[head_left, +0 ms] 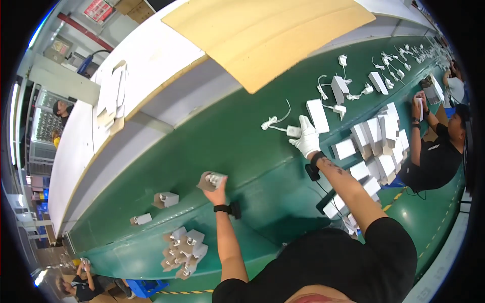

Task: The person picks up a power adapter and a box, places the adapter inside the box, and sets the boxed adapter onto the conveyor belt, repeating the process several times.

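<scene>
My left hand [217, 191], bare, grips a small open carton [208, 180] with its flaps raised and a white plug and cord showing inside. Over the green belt, my right hand [306, 140] wears a white glove. Between its thumb and fingers sits a white charger plug [293, 131], whose cord [275, 121] trails off to the left. Just beyond the glove lies a closed white box [317, 116].
Open filled cartons [184, 250] cluster at lower left; two more cartons [166, 199] stand on the belt. White boxes [376, 141] are piled at my right. Chargers [389, 70] line the belt farther right. A cardboard sheet [268, 35] overhangs the shelf. A co-worker [437, 156] stands at right.
</scene>
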The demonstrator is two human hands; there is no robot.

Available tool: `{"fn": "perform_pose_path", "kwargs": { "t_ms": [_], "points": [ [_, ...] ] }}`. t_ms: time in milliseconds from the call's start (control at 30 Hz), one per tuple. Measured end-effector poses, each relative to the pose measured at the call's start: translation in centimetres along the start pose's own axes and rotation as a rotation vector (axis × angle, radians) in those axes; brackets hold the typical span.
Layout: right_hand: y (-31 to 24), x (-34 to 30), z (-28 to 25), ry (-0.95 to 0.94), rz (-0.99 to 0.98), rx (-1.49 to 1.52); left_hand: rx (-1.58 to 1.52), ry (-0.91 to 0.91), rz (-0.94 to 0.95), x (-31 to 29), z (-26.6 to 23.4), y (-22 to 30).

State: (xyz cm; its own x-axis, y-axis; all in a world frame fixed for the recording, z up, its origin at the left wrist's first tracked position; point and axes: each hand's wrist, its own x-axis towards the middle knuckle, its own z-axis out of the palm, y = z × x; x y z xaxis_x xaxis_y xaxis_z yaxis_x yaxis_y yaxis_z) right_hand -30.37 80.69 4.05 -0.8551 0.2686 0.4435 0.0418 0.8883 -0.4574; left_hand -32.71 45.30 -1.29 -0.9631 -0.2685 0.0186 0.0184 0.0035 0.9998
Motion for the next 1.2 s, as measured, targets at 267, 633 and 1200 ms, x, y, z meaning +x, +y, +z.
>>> {"fn": "perform_pose_path", "kwargs": {
  "t_ms": [267, 633, 1200],
  "points": [
    [0.7, 2.3, 4.4, -0.234, 0.435, 0.001, 0.484, 0.268, 0.275, -3.4, -3.1, -4.0],
    [-11.1, -4.9, -14.7, -0.197, -0.154, 0.377, -0.693, -1.049, -0.786, -21.6, 4.4, 7.5],
    [-13.0, -14.3, -17.1, -0.388, 0.573, 1.844, -0.585, -0.468, -0.015, -16.8, 11.1, 18.4]
  ]
}}
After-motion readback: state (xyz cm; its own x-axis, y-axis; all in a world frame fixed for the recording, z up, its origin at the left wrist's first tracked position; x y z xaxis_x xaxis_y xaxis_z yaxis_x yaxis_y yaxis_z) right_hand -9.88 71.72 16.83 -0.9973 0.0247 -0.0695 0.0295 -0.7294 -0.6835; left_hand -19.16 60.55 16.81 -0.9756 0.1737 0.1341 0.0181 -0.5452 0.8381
